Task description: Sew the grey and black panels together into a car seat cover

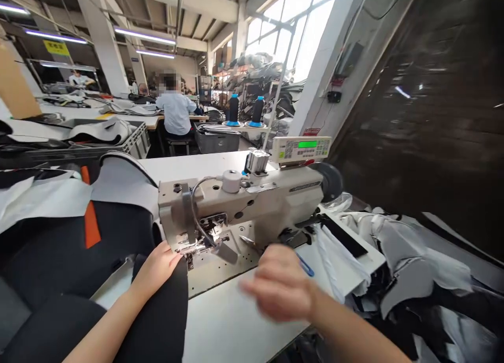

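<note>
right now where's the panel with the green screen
In the head view, the panel is right of centre, above the sewing machine and up and left of the dark handwheel.

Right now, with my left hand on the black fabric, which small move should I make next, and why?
Perhaps bring the right hand over to the black fabric: only the left hand touches it, close beside the sewing machine, while the right hand, blurred, is apart from it.
</note>
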`<state>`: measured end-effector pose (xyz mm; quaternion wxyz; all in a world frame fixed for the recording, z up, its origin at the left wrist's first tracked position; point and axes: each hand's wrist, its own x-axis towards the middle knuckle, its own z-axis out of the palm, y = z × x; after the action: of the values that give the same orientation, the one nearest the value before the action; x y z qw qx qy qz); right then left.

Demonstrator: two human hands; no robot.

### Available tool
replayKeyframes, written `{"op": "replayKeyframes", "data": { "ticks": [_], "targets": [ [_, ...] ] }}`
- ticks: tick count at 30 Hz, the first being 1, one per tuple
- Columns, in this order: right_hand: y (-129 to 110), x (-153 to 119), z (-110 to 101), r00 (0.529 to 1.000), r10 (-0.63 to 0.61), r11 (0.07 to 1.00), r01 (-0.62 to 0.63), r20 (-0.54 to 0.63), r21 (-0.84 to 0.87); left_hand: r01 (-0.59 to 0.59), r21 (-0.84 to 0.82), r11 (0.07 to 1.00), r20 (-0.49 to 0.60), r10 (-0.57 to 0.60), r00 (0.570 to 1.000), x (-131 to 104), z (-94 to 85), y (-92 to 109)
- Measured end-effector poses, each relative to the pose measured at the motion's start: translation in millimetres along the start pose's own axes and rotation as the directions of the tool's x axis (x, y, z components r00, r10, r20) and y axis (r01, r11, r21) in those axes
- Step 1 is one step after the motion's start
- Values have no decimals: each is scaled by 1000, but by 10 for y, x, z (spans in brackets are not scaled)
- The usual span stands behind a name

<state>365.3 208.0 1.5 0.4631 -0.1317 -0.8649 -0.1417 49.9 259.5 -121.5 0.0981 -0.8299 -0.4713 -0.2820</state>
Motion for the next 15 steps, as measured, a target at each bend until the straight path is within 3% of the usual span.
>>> {"op": "replayKeyframes", "data": {
  "ticks": [2, 3, 4, 6, 7, 9, 12, 15],
  "targets": [
    [397, 132, -370, 959, 251, 930, -276, -128, -242, 33, -24, 999, 24, -33, 999, -14, 29, -34],
    [615, 184, -501, 907, 383, 842, -420, -173, -339, 53, -24, 998, 37, -52, 998, -23, 41, -46],
    [822, 228, -594, 825, 535, 724, -559, -183, -403, 74, -22, 997, 50, -72, 996, -34, 52, -57],
    [1150, 294, -684, 663, 741, 539, -680, -103, -498, 117, -21, 993, 68, -115, 991, -56, 74, -78],
    [1256, 323, -696, 593, 803, 469, -694, -64, -546, 137, -25, 990, 77, -135, 988, -65, 87, -89],
    [1359, 379, -690, 503, 864, 387, -676, -10, -627, 174, -34, 984, 89, -170, 981, -78, 113, -112],
    [1367, 463, -676, 434, 900, 338, -629, 45, -700, 209, -36, 977, 102, -205, 973, -83, 145, -137],
    [1371, 520, -685, 404, 911, 332, -608, 79, -721, 229, -29, 973, 112, -225, 968, -75, 146, -136]
  ]
}}
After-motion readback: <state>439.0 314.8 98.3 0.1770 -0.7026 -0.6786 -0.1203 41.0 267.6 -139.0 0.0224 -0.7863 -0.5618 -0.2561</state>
